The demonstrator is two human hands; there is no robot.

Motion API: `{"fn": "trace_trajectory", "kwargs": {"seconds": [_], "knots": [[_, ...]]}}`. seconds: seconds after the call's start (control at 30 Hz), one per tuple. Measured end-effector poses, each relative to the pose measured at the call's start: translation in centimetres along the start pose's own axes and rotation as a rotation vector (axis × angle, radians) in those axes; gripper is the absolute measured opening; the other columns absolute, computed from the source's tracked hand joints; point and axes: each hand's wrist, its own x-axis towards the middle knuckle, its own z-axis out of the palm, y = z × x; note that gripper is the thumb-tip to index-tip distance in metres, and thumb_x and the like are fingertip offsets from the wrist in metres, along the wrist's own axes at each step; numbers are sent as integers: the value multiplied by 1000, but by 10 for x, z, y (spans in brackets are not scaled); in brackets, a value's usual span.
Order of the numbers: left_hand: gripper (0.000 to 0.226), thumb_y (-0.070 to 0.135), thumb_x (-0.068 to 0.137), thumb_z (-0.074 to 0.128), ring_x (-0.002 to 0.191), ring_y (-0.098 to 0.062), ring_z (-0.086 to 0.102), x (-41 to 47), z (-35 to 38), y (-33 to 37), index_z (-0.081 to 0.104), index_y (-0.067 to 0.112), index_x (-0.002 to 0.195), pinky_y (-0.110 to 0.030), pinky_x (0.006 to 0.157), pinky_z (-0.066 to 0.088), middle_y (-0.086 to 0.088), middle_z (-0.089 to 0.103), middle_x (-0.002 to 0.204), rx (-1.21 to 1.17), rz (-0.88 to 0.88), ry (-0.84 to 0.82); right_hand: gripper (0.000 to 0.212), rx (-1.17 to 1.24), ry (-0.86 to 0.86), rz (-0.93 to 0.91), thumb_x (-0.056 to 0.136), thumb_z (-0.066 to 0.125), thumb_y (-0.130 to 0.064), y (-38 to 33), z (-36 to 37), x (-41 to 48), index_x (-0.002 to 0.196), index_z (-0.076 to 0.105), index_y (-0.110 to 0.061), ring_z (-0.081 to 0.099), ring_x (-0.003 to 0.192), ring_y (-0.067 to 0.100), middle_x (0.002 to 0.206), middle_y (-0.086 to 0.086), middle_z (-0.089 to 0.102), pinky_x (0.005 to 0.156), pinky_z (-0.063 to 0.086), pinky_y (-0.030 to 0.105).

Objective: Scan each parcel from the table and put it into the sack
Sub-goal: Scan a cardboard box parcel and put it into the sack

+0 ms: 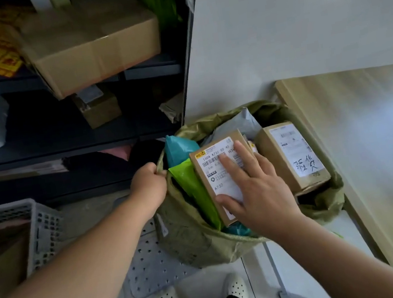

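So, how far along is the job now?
Done: the sack holds several parcels, including a handwritten-label box. In hand: the left hand grips the sack rim; the right hand presses the A732 box in. Left: what waits on the table cannot be told.

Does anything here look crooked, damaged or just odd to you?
The large brown cardboard box on the dark metal shelf sits skewed, one corner jutting past the shelf's front edge. In the olive-green woven sack, the small labelled cardboard parcel under the right hand lies tilted, not flat.
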Motion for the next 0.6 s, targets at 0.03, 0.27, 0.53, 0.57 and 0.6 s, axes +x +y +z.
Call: {"fn": "trace_trajectory", "kwargs": {"seconds": [0.03,0.27,0.53,0.57,0.6], "knots": [[29,21,95,51,61,-19,42,-2,-2,-2,40,13,69,-30,53,29,-6,44,67,-24,25,2,83,0,-11,-7,82,13,-81,-2,2,3,154,-5,-44,3,150,35,165,-10,-15,118,21,49],[32,16,93,52,56,-13,37,-13,-12,-1,37,15,66,-29,53,28,-1,39,62,-53,184,42,85,163,-147,-11,82,17,-83,-7,34,31,154,-7,-43,6,149,32,165,-10,-17,118,19,46],[35,16,93,52,55,-13,36,-33,-21,-14,32,18,64,-31,55,31,4,37,58,52,249,-53,79,194,-397,-30,93,32,-70,-19,81,44,152,-15,-45,-6,151,29,162,-11,-27,120,5,49],[33,16,92,52,56,-15,37,-32,-22,-15,34,17,65,-32,56,32,2,38,59,64,222,-64,77,225,-440,-27,95,35,-66,-17,76,48,152,-12,-46,-4,151,29,161,-13,-28,120,5,50],[31,17,92,53,57,-17,39,-31,-24,-13,36,15,66,-32,57,33,0,40,60,91,194,-74,75,265,-463,-27,97,38,-62,-15,69,51,153,-8,-46,0,151,30,161,-15,-26,119,9,50]]}}
